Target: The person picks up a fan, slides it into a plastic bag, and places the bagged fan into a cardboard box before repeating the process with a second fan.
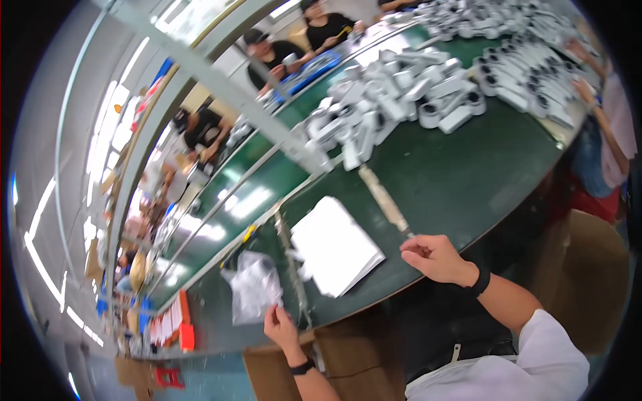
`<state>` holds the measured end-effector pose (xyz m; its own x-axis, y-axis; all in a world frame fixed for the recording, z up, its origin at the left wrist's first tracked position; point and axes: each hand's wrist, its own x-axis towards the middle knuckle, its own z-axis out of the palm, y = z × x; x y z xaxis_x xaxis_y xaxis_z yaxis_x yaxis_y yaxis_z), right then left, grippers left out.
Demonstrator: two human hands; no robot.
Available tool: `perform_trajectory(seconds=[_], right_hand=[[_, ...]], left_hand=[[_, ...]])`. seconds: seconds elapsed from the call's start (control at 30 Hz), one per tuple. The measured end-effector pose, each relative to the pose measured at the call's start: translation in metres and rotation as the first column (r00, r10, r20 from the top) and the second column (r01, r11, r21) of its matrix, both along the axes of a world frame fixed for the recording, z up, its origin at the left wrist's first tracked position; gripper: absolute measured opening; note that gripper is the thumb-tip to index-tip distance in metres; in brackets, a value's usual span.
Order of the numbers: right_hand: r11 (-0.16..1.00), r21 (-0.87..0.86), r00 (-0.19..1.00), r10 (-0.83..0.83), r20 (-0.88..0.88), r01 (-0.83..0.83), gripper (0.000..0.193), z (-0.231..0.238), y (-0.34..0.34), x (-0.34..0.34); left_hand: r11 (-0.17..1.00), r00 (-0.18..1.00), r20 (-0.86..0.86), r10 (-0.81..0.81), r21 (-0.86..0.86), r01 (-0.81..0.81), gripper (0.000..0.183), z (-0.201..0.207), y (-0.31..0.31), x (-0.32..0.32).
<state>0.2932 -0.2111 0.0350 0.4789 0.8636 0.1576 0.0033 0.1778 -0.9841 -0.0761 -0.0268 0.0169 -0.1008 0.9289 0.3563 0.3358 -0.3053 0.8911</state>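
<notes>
Green and glossy, the worktop (461,167) curves across the view, and a stack of white sheets (338,247) lies on it near the front edge, between the person's two hands. Just left of the stack sits a crumpled clear plastic bag (255,287). The left hand (281,327) is at the bag's lower edge, thumb and fingers drawn close together; blur makes it hard to be sure, so I cannot tell whether they pinch the plastic or only rest beside it. The right hand (433,258) is over the table's front edge, to the right of the sheets, its fingers curled inward with a narrow gap to the thumb; whether anything small is between them, I cannot tell. Its fingertips are near the lower end of a pale tape strip (381,197) that runs along the tabletop. Each wrist wears a black band. A second, worn strip (292,267) runs between bag and sheets, and a yellow-and-black tool (249,234) lies above the bag. Farther back, a heap of grey-white parts (388,93) covers the table, with similar parts in rows (528,80) at right, where a co-worker's arms reach in. An orange bin (187,321) stands at far left.
</notes>
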Motion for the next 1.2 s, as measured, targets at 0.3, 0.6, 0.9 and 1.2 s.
perform_trajectory(seconds=[0.3, 0.6, 0.9, 1.2], right_hand=[[0.739, -0.291, 0.621, -0.214, 0.754, 0.608, 0.055, 0.061, 0.01, 0.186], [0.509, -0.444, 0.523, -0.016, 0.852, 0.738, 0.046, 0.032, 0.09, 0.259], [0.448, -0.407, 0.452, 0.006, 0.892, 0.796, 0.046, 0.034, 0.086, 0.256], [0.713, -0.39, 0.807, -0.565, 0.171, 0.582, 0.056, 0.045, 0.022, 0.23]], left_hand=[[1.0, 0.999, 0.044, 0.011, -0.014, -0.011, 0.015, -0.02, -0.005, 0.026], [0.993, 0.993, 0.033, 0.117, -0.024, -0.117, 0.018, -0.025, 0.0, 0.019], [0.993, 0.992, 0.042, 0.117, 0.002, -0.117, 0.017, -0.025, 0.002, 0.021], [0.995, 0.991, 0.095, 0.092, -0.036, -0.089, 0.016, -0.018, -0.003, 0.027]])
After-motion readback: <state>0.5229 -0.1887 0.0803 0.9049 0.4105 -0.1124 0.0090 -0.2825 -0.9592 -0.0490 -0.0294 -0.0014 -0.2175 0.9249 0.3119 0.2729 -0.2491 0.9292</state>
